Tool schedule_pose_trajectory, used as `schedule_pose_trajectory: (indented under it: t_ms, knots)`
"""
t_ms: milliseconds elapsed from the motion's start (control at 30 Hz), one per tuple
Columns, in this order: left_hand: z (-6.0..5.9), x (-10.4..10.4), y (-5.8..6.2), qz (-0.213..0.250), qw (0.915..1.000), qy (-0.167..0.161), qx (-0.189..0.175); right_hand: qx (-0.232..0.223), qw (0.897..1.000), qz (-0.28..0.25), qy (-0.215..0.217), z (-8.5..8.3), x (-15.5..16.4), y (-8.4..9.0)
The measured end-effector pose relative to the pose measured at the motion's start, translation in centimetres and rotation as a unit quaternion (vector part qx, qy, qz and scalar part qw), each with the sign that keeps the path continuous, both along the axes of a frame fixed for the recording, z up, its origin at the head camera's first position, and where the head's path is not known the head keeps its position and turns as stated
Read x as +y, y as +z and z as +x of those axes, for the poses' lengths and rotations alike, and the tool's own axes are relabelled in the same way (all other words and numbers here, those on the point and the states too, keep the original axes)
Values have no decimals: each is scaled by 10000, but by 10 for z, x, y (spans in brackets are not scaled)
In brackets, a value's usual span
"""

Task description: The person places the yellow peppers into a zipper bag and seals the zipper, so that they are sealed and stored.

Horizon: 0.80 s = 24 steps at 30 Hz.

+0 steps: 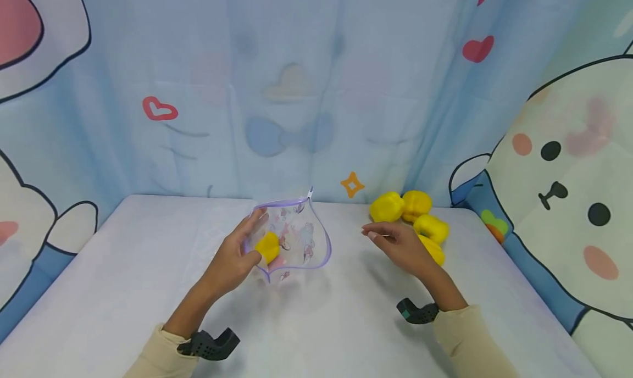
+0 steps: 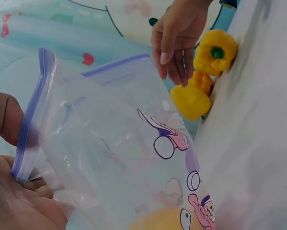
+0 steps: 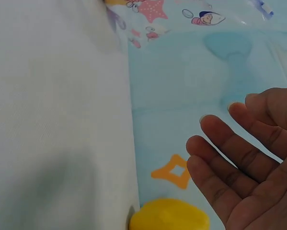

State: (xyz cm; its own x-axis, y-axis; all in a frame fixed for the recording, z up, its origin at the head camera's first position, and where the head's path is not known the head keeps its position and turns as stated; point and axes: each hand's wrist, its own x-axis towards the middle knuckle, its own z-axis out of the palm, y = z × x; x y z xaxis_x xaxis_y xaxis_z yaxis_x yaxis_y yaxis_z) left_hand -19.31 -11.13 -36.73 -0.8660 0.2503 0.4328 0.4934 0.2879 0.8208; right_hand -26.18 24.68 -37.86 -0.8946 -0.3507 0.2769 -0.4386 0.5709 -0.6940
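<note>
A clear zip bag (image 1: 301,240) with a purple rim and printed cartoon figures stands open-mouthed over the table. My left hand (image 1: 234,260) grips its left edge, with the thumb on the near side of the rim. Inside the bag lies a yellow bell pepper (image 1: 268,247), seen blurred through the plastic in the left wrist view. My right hand (image 1: 398,246) hovers to the right of the bag, its fingers loosely bent and holding nothing, as the right wrist view shows. Just beyond it sits a group of yellow bell peppers (image 1: 387,207), partly hidden by that hand.
The peppers stand near the back right corner of the white table (image 1: 316,323). A light blue curtain (image 1: 277,92) with cartoon prints hangs behind the table's far edge. Each wrist carries a black band (image 1: 209,345) with a camera block.
</note>
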Motion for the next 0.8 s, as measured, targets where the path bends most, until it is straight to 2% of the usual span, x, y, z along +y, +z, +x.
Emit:
schedule_pose_trajectory:
  t_ms: [200, 433, 567, 800]
  knots:
    - [-1, 1, -1, 48, 10000, 41, 34, 155, 9995, 187, -187, 12, 23, 1]
    - [-1, 2, -3, 193, 9996, -113, -167, 180, 9962, 287, -803, 22, 59, -1]
    - [-1, 2, -4, 189, 9995, -153, -184, 255, 9926, 315, -1144, 23, 80, -3]
    - [0, -2, -1, 89, 9999, -99, -94, 228, 9888, 429, -1410, 20, 108, -4]
